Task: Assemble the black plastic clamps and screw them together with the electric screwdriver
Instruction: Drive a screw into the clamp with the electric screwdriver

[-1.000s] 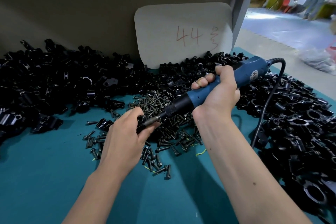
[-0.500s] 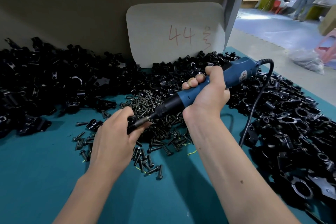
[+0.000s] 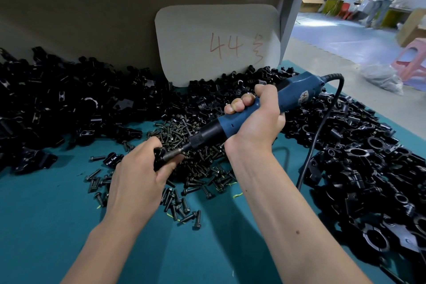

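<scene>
My left hand (image 3: 136,182) grips a small black plastic clamp (image 3: 158,154), mostly hidden inside the fingers. My right hand (image 3: 255,122) is wrapped round the blue electric screwdriver (image 3: 232,122), held slanting down to the left. Its metal bit (image 3: 174,154) touches the clamp between my left thumb and fingers. A pile of dark screws (image 3: 196,168) lies on the teal table (image 3: 46,226) just beyond and under both hands.
Heaps of loose black clamp parts (image 3: 57,108) cover the left and back; more of these black parts (image 3: 368,180) fill the right side. The screwdriver's black cord (image 3: 322,129) loops down on the right. A grey card marked "44" (image 3: 219,46) leans against the back wall. People stand far off at the upper right.
Both hands stay joined at the clamp with the bit on it; only the camera view has shifted slightly.
</scene>
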`<action>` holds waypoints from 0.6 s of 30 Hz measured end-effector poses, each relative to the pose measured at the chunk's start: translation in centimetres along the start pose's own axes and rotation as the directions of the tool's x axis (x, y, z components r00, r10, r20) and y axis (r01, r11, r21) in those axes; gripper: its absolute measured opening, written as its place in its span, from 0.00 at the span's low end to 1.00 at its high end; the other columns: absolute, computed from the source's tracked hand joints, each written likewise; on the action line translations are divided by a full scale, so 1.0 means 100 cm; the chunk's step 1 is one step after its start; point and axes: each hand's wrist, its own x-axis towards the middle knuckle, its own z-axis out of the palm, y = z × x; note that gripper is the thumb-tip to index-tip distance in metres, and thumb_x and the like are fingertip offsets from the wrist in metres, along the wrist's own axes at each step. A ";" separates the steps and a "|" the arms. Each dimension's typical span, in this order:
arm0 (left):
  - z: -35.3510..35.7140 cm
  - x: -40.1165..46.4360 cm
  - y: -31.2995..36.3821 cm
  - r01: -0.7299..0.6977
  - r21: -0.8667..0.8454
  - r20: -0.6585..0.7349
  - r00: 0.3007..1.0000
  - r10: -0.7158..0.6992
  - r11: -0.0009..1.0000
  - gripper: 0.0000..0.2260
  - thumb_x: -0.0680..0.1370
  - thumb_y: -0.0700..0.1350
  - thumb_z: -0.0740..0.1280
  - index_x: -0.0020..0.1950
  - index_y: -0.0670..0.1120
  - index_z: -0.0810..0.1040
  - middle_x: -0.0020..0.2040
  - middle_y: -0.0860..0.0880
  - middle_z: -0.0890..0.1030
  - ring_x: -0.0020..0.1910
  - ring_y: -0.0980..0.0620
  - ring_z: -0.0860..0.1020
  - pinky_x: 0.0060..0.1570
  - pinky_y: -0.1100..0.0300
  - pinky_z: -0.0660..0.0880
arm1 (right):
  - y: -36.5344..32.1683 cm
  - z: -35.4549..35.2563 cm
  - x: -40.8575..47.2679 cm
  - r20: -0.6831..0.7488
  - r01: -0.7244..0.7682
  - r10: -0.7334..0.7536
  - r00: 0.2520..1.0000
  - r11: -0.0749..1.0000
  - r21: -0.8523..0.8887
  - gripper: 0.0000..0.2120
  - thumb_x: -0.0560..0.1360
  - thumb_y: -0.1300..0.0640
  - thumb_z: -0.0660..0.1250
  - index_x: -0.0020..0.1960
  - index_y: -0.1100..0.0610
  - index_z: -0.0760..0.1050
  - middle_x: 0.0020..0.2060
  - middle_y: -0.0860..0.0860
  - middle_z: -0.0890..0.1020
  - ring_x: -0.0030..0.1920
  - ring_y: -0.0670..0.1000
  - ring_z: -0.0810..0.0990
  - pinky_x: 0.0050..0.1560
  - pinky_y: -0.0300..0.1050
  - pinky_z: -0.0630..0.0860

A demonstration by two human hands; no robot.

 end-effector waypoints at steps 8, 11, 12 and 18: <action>0.002 0.001 -0.003 0.005 -0.005 -0.012 1.000 -0.006 1.000 0.10 0.74 0.56 0.66 0.41 0.52 0.68 0.33 0.51 0.74 0.28 0.47 0.72 0.25 0.54 0.67 | 0.000 0.001 -0.001 0.013 0.004 -0.004 1.000 1.000 0.013 0.08 0.75 0.66 0.65 0.43 0.57 0.66 0.27 0.50 0.70 0.24 0.50 0.68 0.27 0.42 0.69; 0.003 0.001 -0.005 0.008 -0.003 -0.015 1.000 -0.008 1.000 0.11 0.76 0.55 0.68 0.41 0.53 0.67 0.33 0.50 0.74 0.27 0.47 0.72 0.25 0.55 0.64 | -0.001 0.001 -0.001 0.017 0.009 -0.009 1.000 1.000 0.014 0.08 0.74 0.65 0.65 0.43 0.57 0.67 0.28 0.50 0.70 0.25 0.50 0.68 0.28 0.42 0.68; 0.003 0.001 -0.005 0.006 0.000 -0.017 1.000 -0.006 1.000 0.12 0.76 0.55 0.68 0.41 0.53 0.67 0.32 0.50 0.74 0.27 0.47 0.71 0.25 0.56 0.64 | -0.001 0.000 -0.001 0.019 0.012 -0.012 1.000 1.000 0.012 0.08 0.74 0.65 0.65 0.44 0.57 0.67 0.28 0.50 0.70 0.25 0.50 0.68 0.28 0.42 0.69; 0.005 0.001 -0.002 -0.006 0.039 -0.036 0.999 0.008 0.999 0.14 0.77 0.55 0.70 0.41 0.54 0.67 0.33 0.53 0.73 0.28 0.50 0.72 0.26 0.55 0.64 | -0.002 0.000 0.001 -0.027 0.023 -0.023 0.999 1.000 -0.007 0.08 0.74 0.65 0.66 0.45 0.57 0.67 0.27 0.51 0.70 0.24 0.50 0.68 0.28 0.43 0.69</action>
